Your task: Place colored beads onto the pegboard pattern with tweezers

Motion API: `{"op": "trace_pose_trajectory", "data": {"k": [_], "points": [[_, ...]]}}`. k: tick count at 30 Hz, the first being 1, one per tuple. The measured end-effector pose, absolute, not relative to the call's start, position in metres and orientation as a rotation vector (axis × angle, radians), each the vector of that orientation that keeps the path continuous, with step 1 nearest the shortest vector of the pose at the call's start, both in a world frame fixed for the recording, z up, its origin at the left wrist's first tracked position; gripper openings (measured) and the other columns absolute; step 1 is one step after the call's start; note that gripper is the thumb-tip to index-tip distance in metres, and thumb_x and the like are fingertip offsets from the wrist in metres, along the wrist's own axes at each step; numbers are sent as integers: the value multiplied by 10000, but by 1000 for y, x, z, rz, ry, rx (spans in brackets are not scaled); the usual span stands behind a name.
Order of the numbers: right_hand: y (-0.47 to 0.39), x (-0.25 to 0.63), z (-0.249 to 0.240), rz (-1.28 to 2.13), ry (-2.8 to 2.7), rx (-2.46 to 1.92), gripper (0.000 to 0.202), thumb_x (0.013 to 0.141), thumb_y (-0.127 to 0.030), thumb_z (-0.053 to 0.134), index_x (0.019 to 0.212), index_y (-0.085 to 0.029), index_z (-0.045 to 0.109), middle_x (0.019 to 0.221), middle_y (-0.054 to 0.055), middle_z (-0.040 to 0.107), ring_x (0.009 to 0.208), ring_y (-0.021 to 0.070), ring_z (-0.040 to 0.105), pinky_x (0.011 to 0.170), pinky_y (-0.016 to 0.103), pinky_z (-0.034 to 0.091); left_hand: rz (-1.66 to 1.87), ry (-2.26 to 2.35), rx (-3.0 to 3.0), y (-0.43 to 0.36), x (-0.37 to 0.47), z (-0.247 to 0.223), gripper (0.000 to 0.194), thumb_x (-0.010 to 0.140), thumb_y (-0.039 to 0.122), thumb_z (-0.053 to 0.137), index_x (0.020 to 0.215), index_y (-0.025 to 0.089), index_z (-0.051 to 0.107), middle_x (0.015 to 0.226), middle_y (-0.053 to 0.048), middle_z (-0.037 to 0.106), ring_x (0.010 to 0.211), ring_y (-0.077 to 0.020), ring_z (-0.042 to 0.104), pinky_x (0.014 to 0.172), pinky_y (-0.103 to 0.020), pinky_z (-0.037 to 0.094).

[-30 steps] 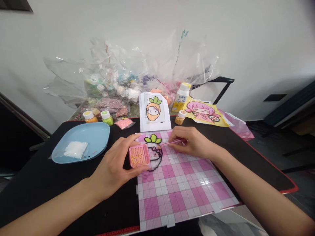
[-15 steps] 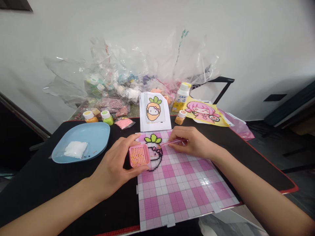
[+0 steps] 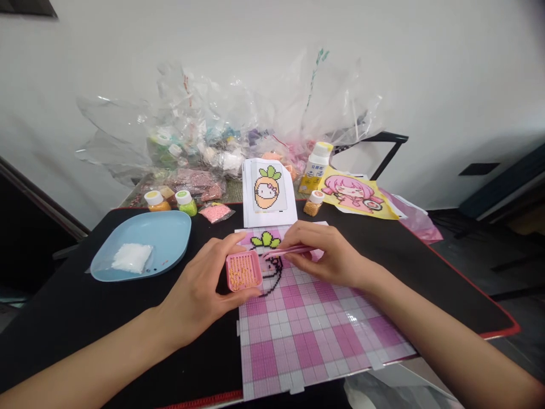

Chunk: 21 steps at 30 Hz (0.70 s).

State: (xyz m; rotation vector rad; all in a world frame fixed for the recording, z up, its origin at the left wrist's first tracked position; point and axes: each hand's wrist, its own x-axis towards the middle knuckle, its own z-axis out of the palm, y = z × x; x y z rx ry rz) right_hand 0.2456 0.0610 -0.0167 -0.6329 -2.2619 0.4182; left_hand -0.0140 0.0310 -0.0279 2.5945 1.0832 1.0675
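Note:
My left hand [image 3: 204, 284] grips a small square pink bead tray [image 3: 244, 271] between thumb and fingers, over the left edge of the pegboard. Rows of yellow-orange beads lie in its grooves. My right hand [image 3: 326, 253] pinches pink tweezers [image 3: 289, 250], whose tips point left, close to the tray's right rim. Whether the tips hold a bead is too small to tell. Beneath lies a pink-and-white checked pegboard [image 3: 310, 335]. On it are green bead leaves [image 3: 265, 240] and a black bead outline [image 3: 276, 282], partly hidden by the tray and tweezers.
Behind the board stands a printed carrot-character pattern [image 3: 267, 190]. A blue plate [image 3: 170, 244] with a bag of white beads [image 3: 131, 258] is at left. Bead jars [image 3: 314, 203], a pink bead packet [image 3: 216, 212], a yellow-and-white bottle [image 3: 317, 165] and plastic bags [image 3: 255, 102] line the back.
My right hand has moved left with the tweezers, from over the bead outline to beside the tray. The tray has shifted very slightly right.

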Motion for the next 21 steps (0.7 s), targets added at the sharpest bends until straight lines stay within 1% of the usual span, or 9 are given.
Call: {"op": "trace_pose_trajectory", "data": {"k": [3,13,21], "points": [[58,238,-19,438,-2267,-583,130,887,-109,591,993,-141,659,880,73,650,769,144,598,616,267,506,1057,1078,2592,30,-14,-28,740,814,423,724,1417,246,333,1091,-60,653,966,-218,651,869,-364,550],[61,237,-26,318,-2250,-587,121,910,-128,586,1016,-143,643,918,88,656,800,158,618,656,298,544,1042,1056,2605,30,-13,-28,750,804,410,738,1411,243,329,1088,-65,657,980,-222,652,876,-365,551],[62,237,-26,321,-2282,-597,119,920,-126,573,1016,-139,642,911,86,650,796,153,617,651,290,542,1006,1047,2596,29,-13,-27,767,804,398,741,1420,269,303,1085,-58,657,962,-222,646,863,-378,556]]}}
